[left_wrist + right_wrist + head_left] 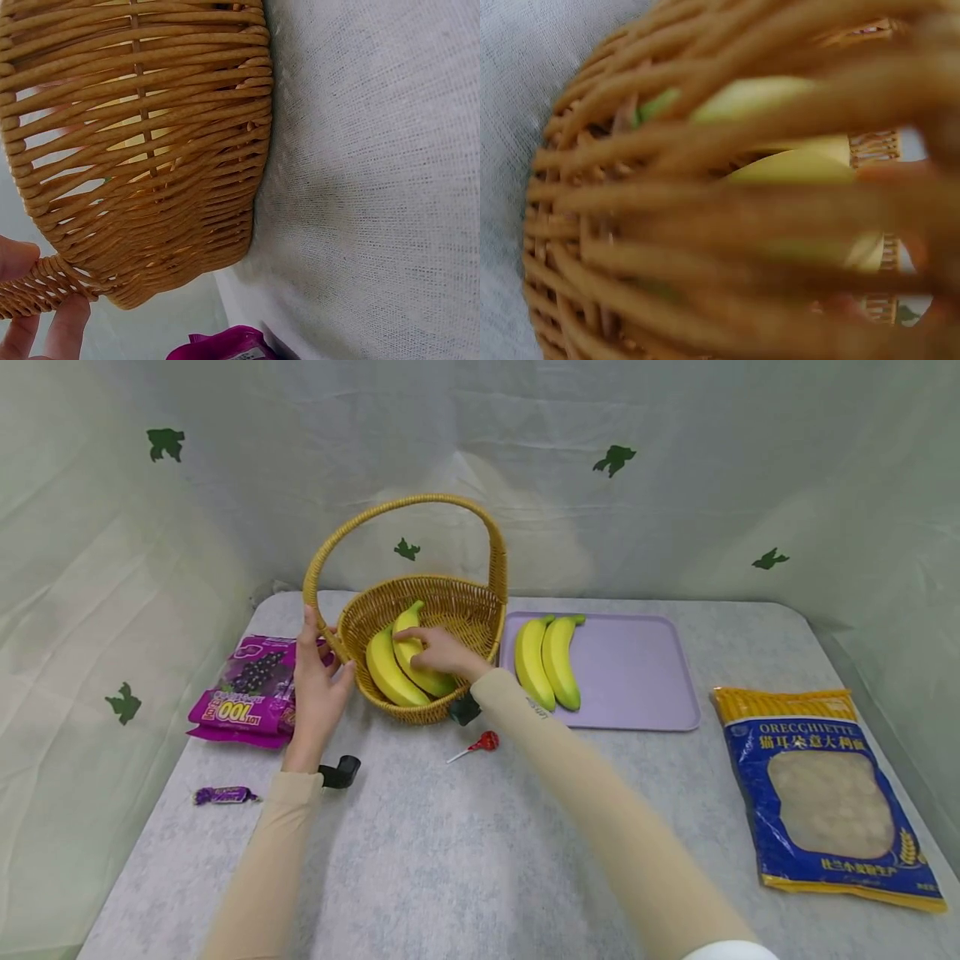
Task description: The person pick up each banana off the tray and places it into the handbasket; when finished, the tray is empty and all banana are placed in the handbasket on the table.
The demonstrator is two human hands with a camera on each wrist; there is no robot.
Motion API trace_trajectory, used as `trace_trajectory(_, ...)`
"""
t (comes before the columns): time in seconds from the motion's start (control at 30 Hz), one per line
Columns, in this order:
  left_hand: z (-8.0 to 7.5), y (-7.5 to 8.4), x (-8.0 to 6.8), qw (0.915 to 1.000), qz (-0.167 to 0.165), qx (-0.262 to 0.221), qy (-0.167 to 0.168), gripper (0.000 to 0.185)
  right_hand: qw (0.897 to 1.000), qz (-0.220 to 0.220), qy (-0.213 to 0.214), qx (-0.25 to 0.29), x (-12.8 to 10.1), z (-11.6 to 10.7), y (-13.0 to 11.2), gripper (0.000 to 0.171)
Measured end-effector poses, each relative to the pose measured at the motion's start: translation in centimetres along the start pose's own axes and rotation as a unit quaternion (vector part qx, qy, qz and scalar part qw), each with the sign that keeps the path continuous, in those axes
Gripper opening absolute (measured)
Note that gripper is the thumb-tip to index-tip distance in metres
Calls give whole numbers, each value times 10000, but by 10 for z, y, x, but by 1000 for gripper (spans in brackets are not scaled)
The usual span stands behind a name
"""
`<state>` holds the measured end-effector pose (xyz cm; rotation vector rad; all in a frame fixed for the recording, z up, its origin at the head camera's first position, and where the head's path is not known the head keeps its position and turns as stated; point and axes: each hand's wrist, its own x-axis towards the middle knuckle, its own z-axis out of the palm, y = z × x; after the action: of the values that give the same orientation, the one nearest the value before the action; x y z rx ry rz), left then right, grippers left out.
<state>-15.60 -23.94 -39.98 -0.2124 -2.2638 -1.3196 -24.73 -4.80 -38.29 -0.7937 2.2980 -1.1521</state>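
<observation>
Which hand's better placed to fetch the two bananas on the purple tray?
Right, probably. The right hand rests on bananas in the basket, beside the tray bananas. The left hand grips the basket's handle base on the far side.

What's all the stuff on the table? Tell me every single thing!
wicker basket: 1, tan, back middle of the table
bananas in basket: 2, yellow, inside the basket
bananas on tray: 2, yellow, left end of the tray
tray: 1, lilac, right of the basket
grape candy bag: 1, purple, left of the basket
wrapped candy: 1, purple, front left
lollipop: 1, red, in front of the basket
orecchiette bag: 1, blue and yellow, far right
left hand: holds the basket handle base
right hand: rests on a banana in the basket
</observation>
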Motion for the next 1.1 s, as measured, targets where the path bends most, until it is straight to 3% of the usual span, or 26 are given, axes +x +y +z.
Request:
trace_trajectory(0.3,0,0,0,10000,-12,-12,14,92,9981,446,-7,-422,4,8,-1,58)
trace_trajectory(0.47,1,-1,0,10000,20,-42,10,92,9980,444,-155,-425,3,6,2,55)
trace_trajectory(0.63,0,-1,0,10000,46,1,24,92,9992,365,-106,86,-5,-5,3,51)
trace_trajectory(0.73,0,0,-1,10000,32,8,18,92,9976,147,40,683,-11,-16,6,49)
trace_trajectory(0.93,0,0,-1,10000,36,-10,5,91,9800,-330,290,1940,-25,-40,16,43)
trace_trajectory(1.1,1,-1,-1,10000,49,13,25,91,9719,-467,460,2259,-43,-63,29,42)
